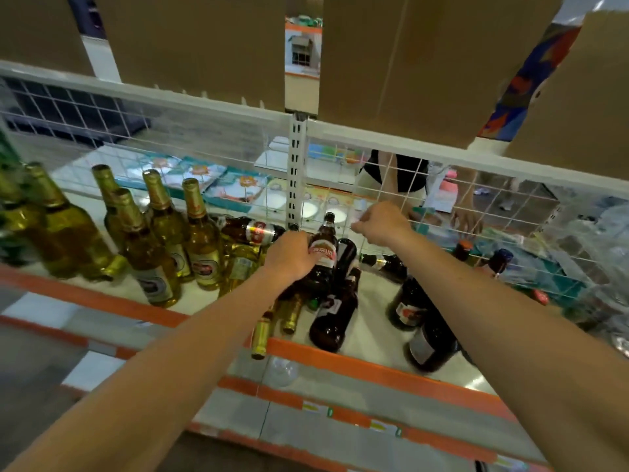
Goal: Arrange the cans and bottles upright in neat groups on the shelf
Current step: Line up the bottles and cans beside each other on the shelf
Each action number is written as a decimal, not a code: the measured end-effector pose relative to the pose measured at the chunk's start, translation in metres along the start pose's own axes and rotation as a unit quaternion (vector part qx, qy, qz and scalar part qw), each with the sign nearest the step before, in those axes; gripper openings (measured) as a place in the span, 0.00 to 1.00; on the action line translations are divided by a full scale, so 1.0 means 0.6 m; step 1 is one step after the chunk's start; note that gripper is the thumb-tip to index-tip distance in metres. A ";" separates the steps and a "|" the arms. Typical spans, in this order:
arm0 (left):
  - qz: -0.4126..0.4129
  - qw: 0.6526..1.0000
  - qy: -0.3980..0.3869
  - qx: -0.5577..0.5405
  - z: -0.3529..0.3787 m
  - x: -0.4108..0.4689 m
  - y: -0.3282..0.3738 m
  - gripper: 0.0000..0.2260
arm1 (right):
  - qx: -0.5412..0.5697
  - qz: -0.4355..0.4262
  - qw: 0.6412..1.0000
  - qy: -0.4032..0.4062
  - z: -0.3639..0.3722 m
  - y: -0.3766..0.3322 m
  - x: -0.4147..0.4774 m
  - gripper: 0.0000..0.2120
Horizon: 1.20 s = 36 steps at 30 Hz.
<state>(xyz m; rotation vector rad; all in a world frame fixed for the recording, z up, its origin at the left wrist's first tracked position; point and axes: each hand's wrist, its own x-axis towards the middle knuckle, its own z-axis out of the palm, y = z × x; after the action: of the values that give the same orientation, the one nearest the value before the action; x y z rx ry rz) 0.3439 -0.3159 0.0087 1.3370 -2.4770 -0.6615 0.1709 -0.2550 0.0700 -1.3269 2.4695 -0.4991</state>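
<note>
My left hand [289, 255] grips an upright brown bottle with a red label [323, 253] near the middle of the shelf [360, 361]. My right hand [381, 221] hovers just behind and to the right of it, close to the wire mesh back, fingers curled with nothing visible in them. Several clear golden bottles [200, 240] stand upright on the left. Around the held bottle other bottles lie on their sides: golden ones [262, 332] poking over the front edge and a brown one [335, 315]. More brown bottles [412, 308] stand at the right under my forearm.
A white wire mesh [476, 199] backs the shelf, split by a slotted white post [296, 172]. Cardboard boxes [425, 56] sit on the shelf above. Behind the mesh another person's hand [468, 218] reaches over goods. Crumpled clear plastic [592, 240] lies far right.
</note>
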 end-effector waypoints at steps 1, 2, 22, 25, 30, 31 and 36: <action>-0.003 1.000 -0.004 0.000 0.001 0.009 -0.004 0.13 | 0.025 0.010 1.000 -0.002 0.011 -0.002 0.015 0.19; -0.008 1.000 -0.008 0.000 0.003 0.018 -0.006 0.13 | 0.042 0.018 0.999 -0.006 0.021 -0.004 0.029 0.19; -0.098 0.992 -0.078 0.016 0.075 0.149 0.025 0.16 | 0.192 0.078 0.975 -0.078 0.164 0.015 0.240 0.17; -0.094 0.993 -0.069 0.026 0.081 0.145 0.027 0.14 | 0.245 0.113 0.959 -0.090 0.171 0.013 0.249 0.17; -0.092 0.995 -0.038 0.020 0.098 0.120 0.030 0.15 | 0.281 0.141 0.943 -0.106 0.155 0.015 0.238 0.18; -0.094 0.995 -0.032 0.016 0.100 0.113 0.029 0.17 | 0.284 0.138 0.943 -0.104 0.148 0.015 0.233 0.18; -0.099 0.994 -0.015 -0.045 0.097 0.085 0.026 0.19 | 0.315 0.108 0.940 -0.079 0.108 0.012 0.183 0.27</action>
<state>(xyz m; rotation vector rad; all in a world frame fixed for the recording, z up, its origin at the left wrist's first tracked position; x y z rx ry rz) 0.2802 -0.3353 -0.0339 1.5616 -2.3246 -0.8320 0.1337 -0.3540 -0.0011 -0.7918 2.0261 -0.9767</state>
